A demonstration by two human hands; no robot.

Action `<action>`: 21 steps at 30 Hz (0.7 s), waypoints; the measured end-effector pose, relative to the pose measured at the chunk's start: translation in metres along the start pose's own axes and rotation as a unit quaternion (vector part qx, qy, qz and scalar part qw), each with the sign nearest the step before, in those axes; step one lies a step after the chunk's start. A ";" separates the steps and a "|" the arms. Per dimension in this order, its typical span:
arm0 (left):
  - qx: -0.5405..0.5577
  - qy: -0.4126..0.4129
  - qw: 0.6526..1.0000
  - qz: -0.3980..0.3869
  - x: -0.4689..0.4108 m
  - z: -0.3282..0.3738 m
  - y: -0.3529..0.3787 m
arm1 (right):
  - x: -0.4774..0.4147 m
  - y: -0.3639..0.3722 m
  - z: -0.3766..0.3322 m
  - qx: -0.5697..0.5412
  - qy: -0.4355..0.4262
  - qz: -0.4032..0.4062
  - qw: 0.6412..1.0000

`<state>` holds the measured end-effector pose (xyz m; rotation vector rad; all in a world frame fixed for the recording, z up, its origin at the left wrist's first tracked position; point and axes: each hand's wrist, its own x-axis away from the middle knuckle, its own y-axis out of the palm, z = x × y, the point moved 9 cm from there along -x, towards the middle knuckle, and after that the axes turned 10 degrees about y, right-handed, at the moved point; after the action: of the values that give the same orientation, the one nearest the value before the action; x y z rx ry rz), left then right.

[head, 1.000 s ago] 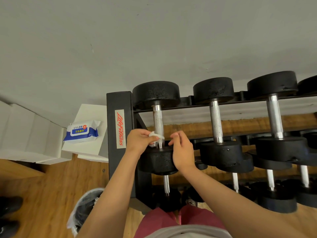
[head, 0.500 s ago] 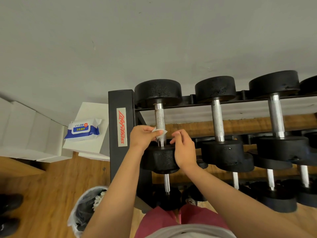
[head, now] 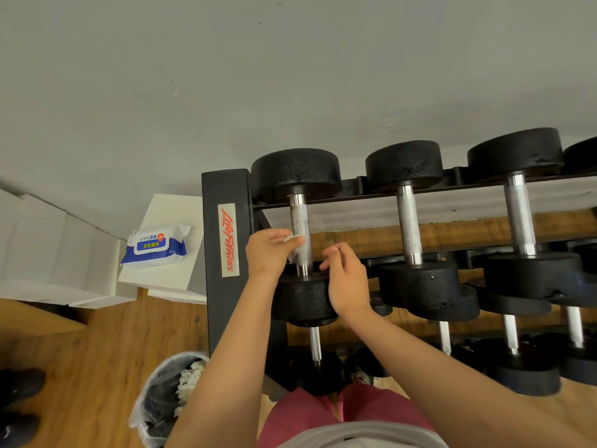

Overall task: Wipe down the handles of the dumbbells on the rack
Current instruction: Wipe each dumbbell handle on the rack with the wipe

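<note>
A black rack (head: 226, 221) holds black dumbbells with chrome handles. My left hand (head: 269, 253) pinches a small white wipe (head: 292, 245) against the left side of the leftmost dumbbell's knurled handle (head: 299, 227). My right hand (head: 345, 279) hovers just right of that handle with fingers loosely curled and nothing in it, over the near weight head (head: 303, 299). Two more top-row dumbbell handles (head: 408, 221) (head: 520, 215) stand to the right.
A blue-and-white pack of wet wipes (head: 155, 245) lies on a white box (head: 168, 276) left of the rack. A bin with a plastic liner (head: 168, 396) holding used wipes stands on the wooden floor below. Lower rack rows carry more dumbbells (head: 517, 350).
My left hand has drawn the wipe back to the left side of the handle, which now shows bare. My right hand has eased slightly away to the right.
</note>
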<state>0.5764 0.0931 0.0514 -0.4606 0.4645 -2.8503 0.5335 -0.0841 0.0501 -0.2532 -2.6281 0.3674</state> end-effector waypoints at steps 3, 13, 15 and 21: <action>-0.004 0.001 1.000 0.000 -0.004 0.003 0.001 | 0.001 0.000 0.000 -0.002 0.000 -0.001 1.000; -0.036 0.023 0.999 0.022 -0.004 0.015 0.001 | 0.001 -0.001 -0.001 -0.003 -0.002 0.000 1.000; -0.044 0.036 0.997 0.047 -0.001 0.014 -0.005 | 0.001 0.000 -0.001 -0.003 -0.002 0.000 1.000; -0.054 0.068 0.995 0.055 0.000 0.029 0.001 | 0.001 0.000 -0.002 -0.003 -0.003 -0.002 1.000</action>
<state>0.5864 0.0843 0.0771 -0.2519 0.6515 -2.7709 0.5336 -0.0834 0.0518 -0.2483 -2.6347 0.3605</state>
